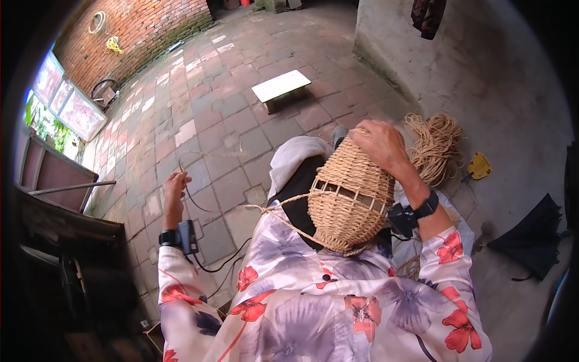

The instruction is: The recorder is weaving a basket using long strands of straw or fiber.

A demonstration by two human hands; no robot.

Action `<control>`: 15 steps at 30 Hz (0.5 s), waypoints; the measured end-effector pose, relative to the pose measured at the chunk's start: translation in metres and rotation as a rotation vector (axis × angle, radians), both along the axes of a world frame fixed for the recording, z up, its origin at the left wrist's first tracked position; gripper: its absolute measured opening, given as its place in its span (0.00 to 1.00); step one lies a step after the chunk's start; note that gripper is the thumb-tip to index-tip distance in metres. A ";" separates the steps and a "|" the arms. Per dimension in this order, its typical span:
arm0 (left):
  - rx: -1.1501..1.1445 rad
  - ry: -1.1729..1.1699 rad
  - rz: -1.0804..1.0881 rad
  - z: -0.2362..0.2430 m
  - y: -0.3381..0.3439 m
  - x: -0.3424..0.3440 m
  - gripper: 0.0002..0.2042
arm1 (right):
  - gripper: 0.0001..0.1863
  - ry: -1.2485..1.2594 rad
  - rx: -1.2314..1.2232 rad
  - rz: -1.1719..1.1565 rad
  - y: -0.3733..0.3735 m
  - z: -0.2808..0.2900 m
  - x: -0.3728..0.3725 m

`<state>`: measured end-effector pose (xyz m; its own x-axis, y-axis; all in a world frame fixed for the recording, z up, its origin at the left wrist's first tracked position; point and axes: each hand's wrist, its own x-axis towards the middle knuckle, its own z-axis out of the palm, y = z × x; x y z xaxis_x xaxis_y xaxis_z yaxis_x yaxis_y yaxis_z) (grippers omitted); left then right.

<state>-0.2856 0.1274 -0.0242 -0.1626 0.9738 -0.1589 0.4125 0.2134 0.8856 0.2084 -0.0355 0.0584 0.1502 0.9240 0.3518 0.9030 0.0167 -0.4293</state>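
Observation:
A woven straw-coloured basket (344,211) lies tilted on my lap, with a band of bare upright stakes across its middle and loose cords trailing left from it. My right hand (383,146) is wrapped over its upper end. Out to the left, clear of the basket, my left hand (176,186) is raised with fingers pinched round a thin, partly blurred strand. A pale cloth (295,154) is draped over my leg beside the basket.
A bundle of natural cord (434,148) and a yellow fly swatter (479,165) lie to my right, near a folded black umbrella (525,238). A low white-topped stool (281,86) stands on the paving ahead. Concrete and brick walls border the yard; dark furniture is at left.

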 end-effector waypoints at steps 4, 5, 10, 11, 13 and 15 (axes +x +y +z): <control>0.002 -0.224 -0.309 0.042 -0.045 0.070 0.14 | 0.18 0.023 0.093 -0.061 -0.022 0.011 0.001; -0.011 -0.308 -0.417 0.045 -0.056 0.091 0.12 | 0.18 0.023 0.090 -0.053 -0.026 0.013 -0.002; -0.122 -0.460 -0.753 0.077 -0.124 0.204 0.08 | 0.15 -0.054 0.181 -0.058 -0.040 0.027 -0.015; -0.165 -0.508 -0.789 0.076 -0.133 0.215 0.08 | 0.15 -0.053 0.183 -0.052 -0.041 0.029 -0.017; -0.261 -0.523 -0.824 0.071 -0.141 0.230 0.05 | 0.15 -0.064 0.224 -0.055 -0.045 0.030 -0.019; -0.287 -0.472 -0.815 0.067 -0.141 0.234 0.05 | 0.15 -0.072 0.236 -0.063 -0.049 0.032 -0.021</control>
<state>-0.0516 -0.0133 0.0433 0.6825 0.6741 -0.2826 0.1459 0.2532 0.9564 0.1874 -0.0842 0.0905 0.1716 0.8047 0.5684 0.9337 0.0513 -0.3544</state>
